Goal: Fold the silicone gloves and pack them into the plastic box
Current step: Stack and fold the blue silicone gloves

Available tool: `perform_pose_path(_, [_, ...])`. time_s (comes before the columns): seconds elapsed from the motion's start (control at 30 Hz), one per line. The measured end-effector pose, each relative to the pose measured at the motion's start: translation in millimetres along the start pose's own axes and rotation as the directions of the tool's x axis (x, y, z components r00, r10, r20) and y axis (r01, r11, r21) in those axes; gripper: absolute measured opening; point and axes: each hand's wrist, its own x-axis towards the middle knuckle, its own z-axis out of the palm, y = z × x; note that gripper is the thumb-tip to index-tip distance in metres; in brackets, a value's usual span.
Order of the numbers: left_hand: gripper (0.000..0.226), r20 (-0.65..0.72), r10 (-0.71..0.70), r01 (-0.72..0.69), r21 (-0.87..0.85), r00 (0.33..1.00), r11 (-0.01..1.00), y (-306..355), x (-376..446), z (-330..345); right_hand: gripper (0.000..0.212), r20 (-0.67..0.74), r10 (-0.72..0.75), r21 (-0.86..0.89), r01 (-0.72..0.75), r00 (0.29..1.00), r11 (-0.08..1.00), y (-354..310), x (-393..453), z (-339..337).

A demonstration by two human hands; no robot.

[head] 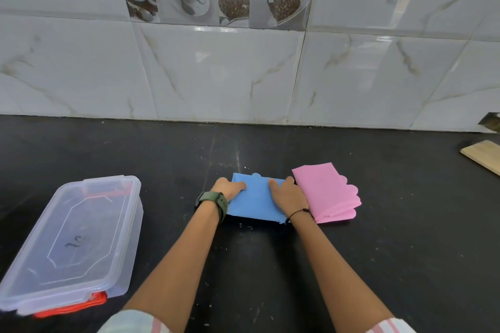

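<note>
Now both hands (259, 190) on blue glove (257, 197)

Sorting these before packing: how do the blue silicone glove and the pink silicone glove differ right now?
The blue silicone glove lies under both hands, left hand and right hand, pressing it flat; the pink silicone glove lies untouched beside it, on the right. The blue glove looks like a flat rectangle; the pink glove is folded in loose layers with scalloped finger edges showing. Both rest on the black countertop, outside the closed clear plastic box.
</note>
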Motion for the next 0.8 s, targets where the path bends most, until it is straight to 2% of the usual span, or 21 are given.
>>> perform_pose_path(0.07, [0.047, 0.110, -0.077, 0.097, -0.186, 0.991, 0.978, -2, -5, -2, 0.058, 0.138, 0.033, 0.181, -0.058, 0.990, 0.982, 5, 0, -13])
perform_pose_path(0.1, [0.044, 0.162, -0.094, 0.131, -0.234, 0.982, 0.963, -3, -7, -3, 0.055, 0.212, 0.039, 0.292, -0.101, 0.977, 0.951, 8, -2, -18])
perform_pose_path(0.17, [0.040, 0.238, -0.080, 0.145, -0.269, 0.968, 0.952, -9, -11, -5, 0.037, 0.380, 0.046, 0.507, -0.250, 0.924, 0.825, 16, -9, -28])
perform_pose_path(0.2, [0.037, 0.279, -0.057, 0.139, -0.284, 0.959, 0.949, -12, -14, -6, 0.029, 0.463, 0.051, 0.559, -0.337, 0.885, 0.758, 21, -14, -32])
perform_pose_path(0.3, [0.028, 0.433, 0.058, 0.075, -0.285, 0.900, 0.956, -20, -16, -11, 0.026, 0.650, 0.033, 0.582, -0.526, 0.759, 0.620, 41, -26, -41])
perform_pose_path(0.4, [0.022, 0.542, 0.138, -0.045, -0.180, 0.829, 0.983, -15, -14, -16, 0.026, 0.715, -0.021, 0.561, -0.555, 0.699, 0.614, 55, -40, -41])
perform_pose_path(0.5, [0.019, 0.538, 0.188, -0.219, -0.005, 0.822, 0.976, 10, -5, -17, 0.020, 0.694, -0.109, 0.617, -0.509, 0.712, 0.600, 51, -45, -40])
perform_pose_path(0.57, [0.020, 0.527, 0.238, -0.372, 0.163, 0.816, 0.914, 35, 2, -17, 0.017, 0.634, -0.144, 0.661, -0.437, 0.760, 0.610, 41, -41, -39])
perform_pose_path(0.67, [0.015, 0.477, 0.360, -0.574, 0.444, 0.802, 0.688, 63, 19, -6, 0.020, 0.444, -0.104, 0.742, -0.300, 0.890, 0.599, 23, -30, -28])
perform_pose_path(0.73, [0.041, 0.390, 0.466, -0.602, 0.612, 0.794, 0.513, 68, 32, 5, 0.026, 0.280, 0.009, 0.828, -0.246, 0.960, 0.504, 14, -24, -13])
perform_pose_path(0.8, [0.056, 0.317, 0.542, -0.586, 0.676, 0.778, 0.446, 59, 38, 19, 0.027, 0.148, 0.098, 0.877, -0.177, 0.984, 0.447, 9, -21, 2])
